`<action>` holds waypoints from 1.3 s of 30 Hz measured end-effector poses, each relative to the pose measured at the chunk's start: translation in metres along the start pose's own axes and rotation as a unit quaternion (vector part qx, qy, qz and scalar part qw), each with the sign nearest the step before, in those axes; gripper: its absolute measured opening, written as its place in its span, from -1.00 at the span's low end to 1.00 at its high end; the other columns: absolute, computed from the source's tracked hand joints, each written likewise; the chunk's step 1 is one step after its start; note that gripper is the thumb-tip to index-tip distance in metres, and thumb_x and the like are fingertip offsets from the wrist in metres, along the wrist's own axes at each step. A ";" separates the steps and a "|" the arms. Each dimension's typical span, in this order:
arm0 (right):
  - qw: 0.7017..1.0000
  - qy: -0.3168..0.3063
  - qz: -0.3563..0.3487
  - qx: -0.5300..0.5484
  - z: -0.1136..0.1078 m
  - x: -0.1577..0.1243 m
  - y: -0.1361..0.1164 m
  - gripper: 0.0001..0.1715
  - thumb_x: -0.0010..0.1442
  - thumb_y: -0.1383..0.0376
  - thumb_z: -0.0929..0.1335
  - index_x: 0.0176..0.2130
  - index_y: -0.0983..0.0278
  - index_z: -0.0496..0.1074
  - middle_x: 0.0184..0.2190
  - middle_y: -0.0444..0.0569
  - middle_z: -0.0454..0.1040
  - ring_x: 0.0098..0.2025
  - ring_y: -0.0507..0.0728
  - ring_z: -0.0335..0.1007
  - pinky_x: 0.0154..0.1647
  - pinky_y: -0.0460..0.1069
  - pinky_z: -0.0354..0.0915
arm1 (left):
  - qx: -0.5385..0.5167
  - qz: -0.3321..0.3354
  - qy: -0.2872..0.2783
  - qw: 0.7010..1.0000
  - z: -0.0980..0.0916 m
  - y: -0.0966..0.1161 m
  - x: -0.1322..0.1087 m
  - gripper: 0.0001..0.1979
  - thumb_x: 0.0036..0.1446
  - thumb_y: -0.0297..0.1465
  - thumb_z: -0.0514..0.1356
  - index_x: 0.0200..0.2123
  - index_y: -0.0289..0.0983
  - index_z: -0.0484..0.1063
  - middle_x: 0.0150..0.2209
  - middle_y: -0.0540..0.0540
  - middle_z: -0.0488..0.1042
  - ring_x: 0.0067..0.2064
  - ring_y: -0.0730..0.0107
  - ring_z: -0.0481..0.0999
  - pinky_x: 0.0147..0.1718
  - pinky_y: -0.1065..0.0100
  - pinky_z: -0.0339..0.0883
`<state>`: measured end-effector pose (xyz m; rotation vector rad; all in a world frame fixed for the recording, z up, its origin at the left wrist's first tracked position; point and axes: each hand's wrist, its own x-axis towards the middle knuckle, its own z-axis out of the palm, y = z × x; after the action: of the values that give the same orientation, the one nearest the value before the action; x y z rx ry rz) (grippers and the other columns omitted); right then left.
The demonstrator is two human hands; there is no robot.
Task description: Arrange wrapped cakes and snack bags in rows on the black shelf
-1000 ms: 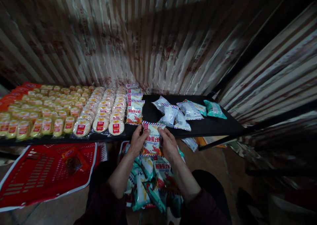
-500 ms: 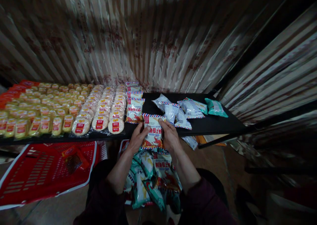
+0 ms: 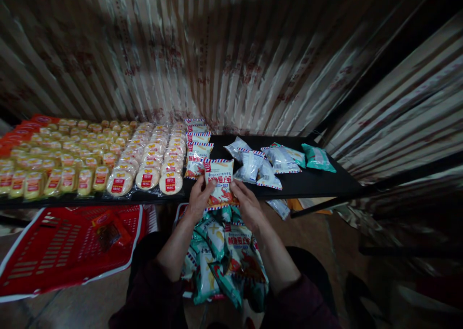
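Observation:
Between my two hands is a white and red snack bag (image 3: 220,184) with a striped edge, its printed front facing me. My left hand (image 3: 198,198) grips its left side, thumb on the front. On its right side my right hand (image 3: 246,201) is closed in the same way. The bag is held at the front edge of the black shelf (image 3: 311,186), just before a row of matching snack bags (image 3: 198,155). Below my hands, green and white snack bags (image 3: 211,239) and another red and white bag (image 3: 241,252) fill a container between my knees.
Rows of round wrapped crackers (image 3: 171,182) and small yellow packets (image 3: 85,180) cover the shelf's left. Silver-backed bags (image 3: 249,165) and a green bag (image 3: 318,158) lie to the right. A red basket (image 3: 47,252) with an orange packet (image 3: 108,230) stands lower left. Striped sheeting hangs behind.
Both hands have raised the snack bag slightly and shifted it a little left, toward the row of matching bags. Its top stands higher against the shelf now.

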<state>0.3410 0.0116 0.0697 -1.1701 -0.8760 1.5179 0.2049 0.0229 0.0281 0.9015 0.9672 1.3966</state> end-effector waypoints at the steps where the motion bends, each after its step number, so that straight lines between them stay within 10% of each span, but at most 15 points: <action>1: 1.000 -0.006 -0.002 -0.009 -0.001 -0.003 0.003 -0.49 -0.07 0.01 0.48 -0.13 0.15 0.48 -0.17 -0.09 0.59 -0.15 0.18 0.51 -0.16 0.03 0.41 | -0.002 0.004 0.010 1.000 0.000 0.000 0.000 -0.60 0.03 -0.13 0.27 -0.12 -0.25 0.44 -0.13 -0.10 0.55 -0.13 0.27 0.52 -0.11 0.28 0.38; 18: 0.998 -0.017 -0.027 0.046 -0.005 -0.006 0.030 -0.42 -0.12 0.15 0.54 -0.07 0.16 0.49 -0.12 -0.09 0.57 -0.13 0.15 0.48 0.00 0.07 0.35 | 0.020 0.022 0.050 0.998 0.002 0.001 0.001 -0.62 0.05 -0.10 0.23 -0.18 -0.26 0.43 -0.19 -0.10 0.54 -0.18 0.28 0.52 -0.17 0.30 0.39; 27: 0.990 0.109 -0.090 0.010 0.001 -0.009 0.023 -0.32 -0.09 0.10 0.51 0.03 0.19 0.41 -0.15 -0.05 0.57 -0.20 0.15 0.49 -0.09 0.09 0.40 | 0.101 0.128 0.098 0.982 0.004 0.004 -0.005 -0.49 0.07 -0.17 0.23 0.06 -0.23 0.30 -0.08 -0.17 0.44 -0.17 0.30 0.45 -0.16 0.31 0.32; 39: 0.882 0.158 -0.321 -0.306 0.006 -0.019 0.024 -0.51 0.15 0.18 0.35 0.08 0.22 0.37 0.03 0.06 0.43 0.08 0.21 0.34 0.13 0.15 0.24 | 0.023 0.105 0.010 0.994 0.006 0.010 -0.019 -0.51 0.08 -0.14 0.21 0.05 -0.20 0.39 0.02 -0.15 0.43 -0.04 0.20 0.42 -0.13 0.33 0.29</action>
<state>0.3297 -0.0126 0.0540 -1.3261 -1.3926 0.4904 0.2081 0.0040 0.0398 1.0482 0.9444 1.5678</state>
